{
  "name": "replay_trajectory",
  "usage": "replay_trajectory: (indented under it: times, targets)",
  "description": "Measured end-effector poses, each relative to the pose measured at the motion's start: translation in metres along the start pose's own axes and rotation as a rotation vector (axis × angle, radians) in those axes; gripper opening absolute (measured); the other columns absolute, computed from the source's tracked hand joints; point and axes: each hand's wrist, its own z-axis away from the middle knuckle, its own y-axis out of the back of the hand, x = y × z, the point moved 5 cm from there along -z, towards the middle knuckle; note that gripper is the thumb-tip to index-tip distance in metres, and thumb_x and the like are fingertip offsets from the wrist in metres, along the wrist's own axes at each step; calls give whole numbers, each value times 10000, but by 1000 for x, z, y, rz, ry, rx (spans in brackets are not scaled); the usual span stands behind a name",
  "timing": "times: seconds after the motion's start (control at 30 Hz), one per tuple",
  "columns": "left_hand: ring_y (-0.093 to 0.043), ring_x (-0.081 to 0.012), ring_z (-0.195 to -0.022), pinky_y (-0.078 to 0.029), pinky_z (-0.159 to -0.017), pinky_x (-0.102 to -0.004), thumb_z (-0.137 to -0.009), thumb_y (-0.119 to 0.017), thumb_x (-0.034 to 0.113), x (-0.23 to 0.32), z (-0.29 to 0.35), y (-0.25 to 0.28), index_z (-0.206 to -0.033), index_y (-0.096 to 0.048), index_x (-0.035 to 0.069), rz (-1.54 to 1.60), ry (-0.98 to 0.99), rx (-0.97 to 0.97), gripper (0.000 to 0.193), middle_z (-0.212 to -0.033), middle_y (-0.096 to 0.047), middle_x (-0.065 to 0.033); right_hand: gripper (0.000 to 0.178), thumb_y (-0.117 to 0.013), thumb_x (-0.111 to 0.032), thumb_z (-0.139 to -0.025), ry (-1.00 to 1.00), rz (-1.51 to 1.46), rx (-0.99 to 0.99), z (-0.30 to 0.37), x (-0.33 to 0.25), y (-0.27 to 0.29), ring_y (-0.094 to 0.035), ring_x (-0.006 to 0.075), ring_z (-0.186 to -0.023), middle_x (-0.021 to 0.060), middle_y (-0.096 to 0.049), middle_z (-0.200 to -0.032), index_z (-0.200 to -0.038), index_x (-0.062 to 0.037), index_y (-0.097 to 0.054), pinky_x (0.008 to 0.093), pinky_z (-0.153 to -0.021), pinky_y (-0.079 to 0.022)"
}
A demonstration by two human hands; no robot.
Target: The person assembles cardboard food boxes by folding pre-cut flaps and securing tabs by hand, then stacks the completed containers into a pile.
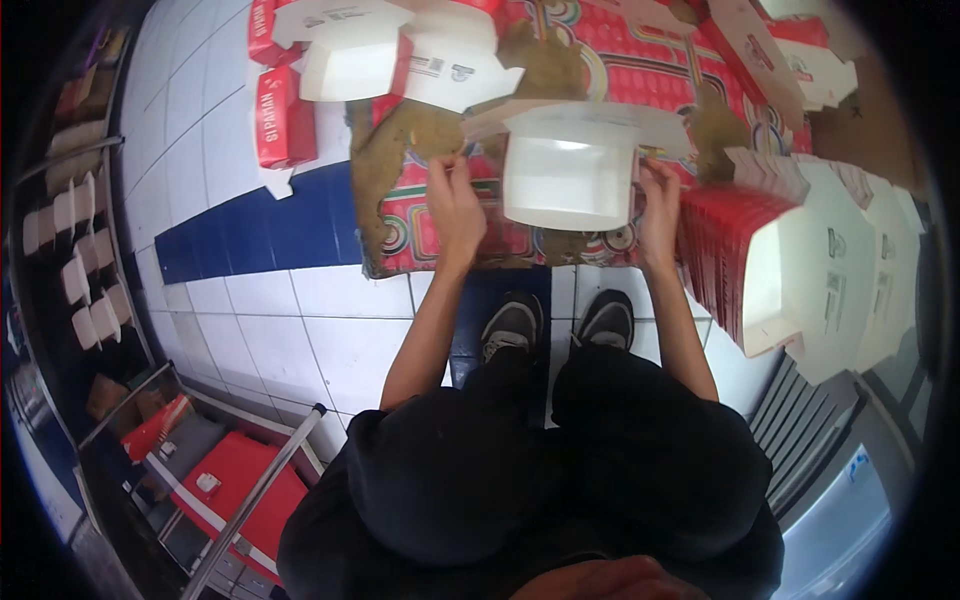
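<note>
Bare white floor tiles [270,320] lie open on the left. A stack of flat red-and-white cartons [790,260] crowds the right side. Folded boxes [380,50] block the mat's [420,240] far end.

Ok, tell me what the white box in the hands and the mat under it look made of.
White box: apparently thin coated paperboard, with smooth, slightly glossy walls and folded flaps, held between left hand and right hand. Mat: probably thin printed vinyl or plastic; the red pattern has worn away to brown backing.
</note>
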Motion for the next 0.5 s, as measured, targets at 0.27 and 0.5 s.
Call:
replay_trajectory:
  times: [0.27,0.5]
  targets:
    - [-653,-192,-993,-503,-879,-327,-959,-684,323,100,-125,-24,-1138,-652,-41,38,-281,-32,407,-1033,-703,-137,289,-550,-85,-1009,124,162,-2,27,-24,8,-537,171,-1158,96,-565,-1286,-1292,-31,-516,325,-1023,-435]
    - [-650,-215,-1064,-496,-910,-349,-962,-674,257,52,-295,-61,-1188,-633,4,697,113,-181,342,-1067,-700,-96,284,-563,-73,-998,198,125,-131,42,-58,-16,-545,160,-1123,86,-578,-1243,-1274,-19,-525,312,-990,-446]
